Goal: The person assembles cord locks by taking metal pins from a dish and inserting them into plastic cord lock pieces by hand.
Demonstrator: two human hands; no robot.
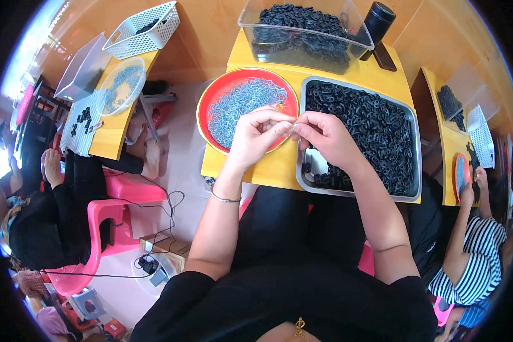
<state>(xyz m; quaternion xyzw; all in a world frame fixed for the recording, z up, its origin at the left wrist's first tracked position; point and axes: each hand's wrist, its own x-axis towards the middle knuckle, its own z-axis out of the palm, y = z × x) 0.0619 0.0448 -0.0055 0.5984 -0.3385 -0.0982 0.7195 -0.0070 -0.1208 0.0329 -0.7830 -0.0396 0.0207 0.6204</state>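
Observation:
My left hand (pixel 260 134) and my right hand (pixel 326 138) meet fingertip to fingertip above the yellow table (pixel 256 172). Both are closed in a pinch; whatever sits between the fingertips is too small to make out. Under and beside the left hand is a round red tray (pixel 204 105), heaped with small silvery metal pieces (pixel 239 101) that look like pins or hooks. A rectangular steel tray (pixel 359 196) lies below the right hand. Many small black looped pieces (pixel 370 131) fill it, apart from a bare patch at its near left corner.
At the table's back stand a clear bin (pixel 302 64) of black pieces and a dark cylindrical flask (pixel 379 21). Other people work at side tables (pixel 115 128) left and right. A pink chair (pixel 100 219) and black cables (pixel 174 214) occupy the floor at left.

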